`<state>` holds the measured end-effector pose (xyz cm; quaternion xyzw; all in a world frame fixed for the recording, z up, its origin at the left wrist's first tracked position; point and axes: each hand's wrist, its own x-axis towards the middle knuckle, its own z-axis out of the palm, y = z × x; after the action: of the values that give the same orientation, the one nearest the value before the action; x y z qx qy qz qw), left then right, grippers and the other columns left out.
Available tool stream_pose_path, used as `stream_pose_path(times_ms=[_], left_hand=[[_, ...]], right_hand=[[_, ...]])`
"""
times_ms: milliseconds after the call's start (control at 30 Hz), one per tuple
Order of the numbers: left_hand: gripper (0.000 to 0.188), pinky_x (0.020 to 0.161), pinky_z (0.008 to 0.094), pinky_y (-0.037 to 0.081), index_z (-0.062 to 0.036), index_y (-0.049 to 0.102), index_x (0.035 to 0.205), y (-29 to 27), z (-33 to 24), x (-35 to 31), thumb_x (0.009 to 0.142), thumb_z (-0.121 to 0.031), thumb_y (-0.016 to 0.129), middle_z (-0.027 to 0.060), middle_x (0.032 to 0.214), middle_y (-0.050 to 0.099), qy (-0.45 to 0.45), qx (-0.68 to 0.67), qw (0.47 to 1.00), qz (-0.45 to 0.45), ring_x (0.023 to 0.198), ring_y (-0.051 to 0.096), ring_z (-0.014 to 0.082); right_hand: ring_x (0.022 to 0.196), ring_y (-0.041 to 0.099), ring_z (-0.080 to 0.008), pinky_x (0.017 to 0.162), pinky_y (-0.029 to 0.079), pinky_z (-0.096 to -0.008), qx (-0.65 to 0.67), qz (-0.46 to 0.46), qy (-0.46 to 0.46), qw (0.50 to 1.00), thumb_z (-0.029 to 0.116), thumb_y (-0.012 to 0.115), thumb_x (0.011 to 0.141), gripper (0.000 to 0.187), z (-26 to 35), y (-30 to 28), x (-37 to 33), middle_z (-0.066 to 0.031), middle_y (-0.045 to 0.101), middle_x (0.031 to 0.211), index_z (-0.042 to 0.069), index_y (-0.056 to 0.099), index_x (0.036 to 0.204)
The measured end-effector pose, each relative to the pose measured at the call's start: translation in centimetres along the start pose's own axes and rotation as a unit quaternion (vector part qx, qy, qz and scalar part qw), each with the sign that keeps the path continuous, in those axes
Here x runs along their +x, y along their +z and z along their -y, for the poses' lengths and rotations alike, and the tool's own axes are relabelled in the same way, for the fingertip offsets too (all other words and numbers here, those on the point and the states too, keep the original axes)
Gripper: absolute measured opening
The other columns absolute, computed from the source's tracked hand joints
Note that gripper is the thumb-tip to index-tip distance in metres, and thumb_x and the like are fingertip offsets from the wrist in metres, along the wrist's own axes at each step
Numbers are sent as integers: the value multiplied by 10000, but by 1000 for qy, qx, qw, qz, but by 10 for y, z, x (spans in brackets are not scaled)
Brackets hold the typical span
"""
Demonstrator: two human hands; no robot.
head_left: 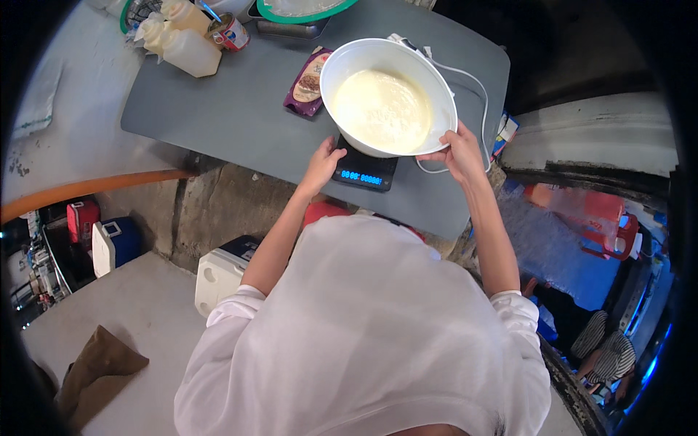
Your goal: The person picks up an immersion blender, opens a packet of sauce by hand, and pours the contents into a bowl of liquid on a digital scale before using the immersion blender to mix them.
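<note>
A large white bowl [445, 91] of pale yellow, creamy liquid [382, 109] is over a black digital kitchen scale [378, 166] near the table's front edge. Below the bowl, the scale's display glows blue. My right hand [459, 151] grips the bowl's near right rim, thumb toward the edge and fingers underneath. At the scale's left edge is my left hand [322, 166], its thumb and fingers closed about that side. The bowl hides much of the scale, so I cannot tell whether they touch.
A purple packet [307, 83] lies left of the bowl on the grey table [218, 109]. Plastic bottles [190, 52], a can [231, 33] and a green-rimmed container [305, 14] stand farther back. A white cable [486, 94] curves along the right. A cooler [218, 276] is below, left.
</note>
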<state>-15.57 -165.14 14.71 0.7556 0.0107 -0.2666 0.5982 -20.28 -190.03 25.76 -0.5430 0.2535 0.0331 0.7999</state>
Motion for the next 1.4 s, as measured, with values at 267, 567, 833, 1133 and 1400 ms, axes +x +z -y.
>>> stream_pose_path(times_ms=[267, 567, 833, 1133, 1400], left_hand=[[435, 852, 302, 383, 34, 415, 1161, -48, 4, 11, 781, -152, 516, 184, 1122, 499, 23, 72, 997, -26, 1002, 508, 223], [532, 835, 363, 394, 41, 442, 1092, -96, -49, 117, 720, -308, 596, 240, 1031, 501, 148, 322, 926, -131, 1006, 481, 319], [1112, 899, 490, 315, -44, 79, 1327, -43, -80, 167, 562, -672, 587, 301, 1205, 287, 61, 476, 877, 31, 1151, 300, 396], [1095, 925, 544, 232, -124, -7, 1357, -47, -56, 158, 595, -602, 617, 422, 1245, 92, 90, 558, 823, 57, 1204, 105, 504], [949, 828, 497, 366, -117, 57, 1348, -61, -45, 148, 668, -468, 619, 321, 1089, 318, 100, 520, 848, 22, 1041, 335, 437]], right_hand=[[781, 594, -348, 577, 571, -392, 8, -8, 16, 1000, -48, 339, 675, 518, -10, 2, -2, -253, 485, 1001, -95, 296, 1189], [727, 612, -322, 571, 568, -382, 33, -92, 14, 995, -23, 359, 685, 489, -25, 21, -16, -235, 519, 954, -94, 323, 1167], [704, 616, -303, 545, 566, -372, 24, -205, 6, 978, -15, 366, 691, 477, -36, 40, -34, -224, 526, 939, -88, 346, 1162], [678, 616, -291, 526, 567, -362, 76, -247, -17, 966, -45, 356, 689, 509, -36, 62, -54, -217, 525, 939, -85, 329, 1196], [719, 615, -274, 515, 568, -357, 35, -163, -11, 986, -40, 362, 696, 495, -32, 41, -51, -189, 536, 951, -71, 362, 1191]])
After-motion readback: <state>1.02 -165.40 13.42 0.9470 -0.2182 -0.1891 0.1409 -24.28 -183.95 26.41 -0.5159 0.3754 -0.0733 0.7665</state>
